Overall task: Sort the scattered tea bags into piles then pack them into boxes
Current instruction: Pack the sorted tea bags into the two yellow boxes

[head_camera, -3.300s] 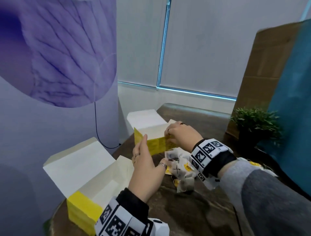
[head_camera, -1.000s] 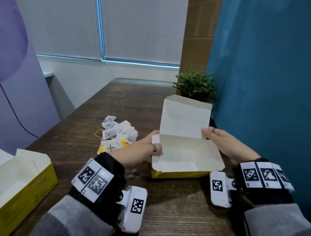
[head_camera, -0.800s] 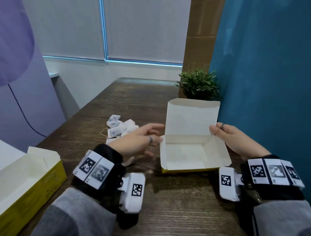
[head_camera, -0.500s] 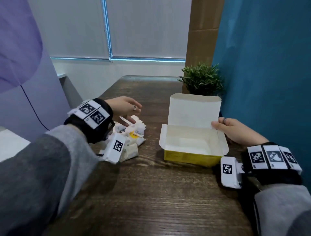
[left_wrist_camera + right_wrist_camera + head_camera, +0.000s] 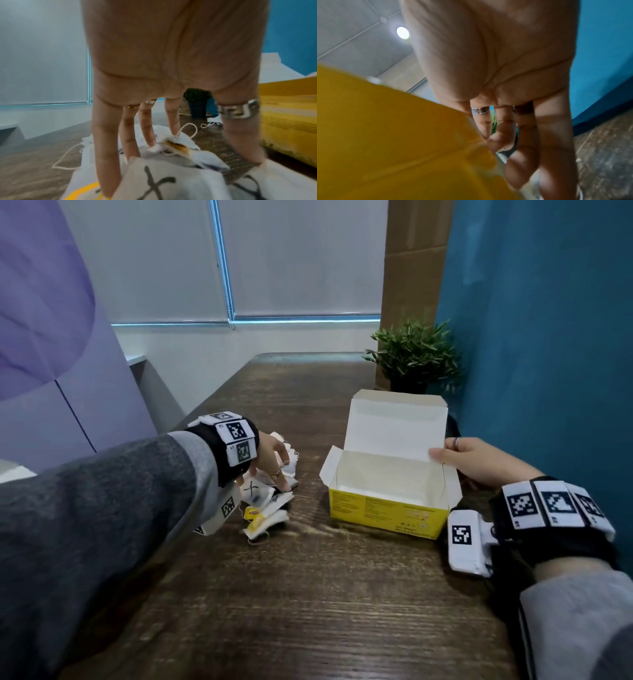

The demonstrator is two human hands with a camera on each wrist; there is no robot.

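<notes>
On table (image 5: 308,594): left hand (image 5: 270,460) now off box (image 5: 387,501), down on tea bags (image 5: 267,505), fingers spread, not yet closed. Right hand (image 5: 472,460) still pinching lid. Box open, empty; packing about to start.

Dark wood-grain table (image 5: 308,594). Teal partition (image 5: 548,337) along right; cardboard panel (image 5: 411,268) beside it. Potted green plant (image 5: 412,357) at far right corner. Window with lowered grey blinds (image 5: 301,258). Lilac wall (image 5: 44,320) left. Round ceiling light (image 5: 402,32) lit.
</notes>
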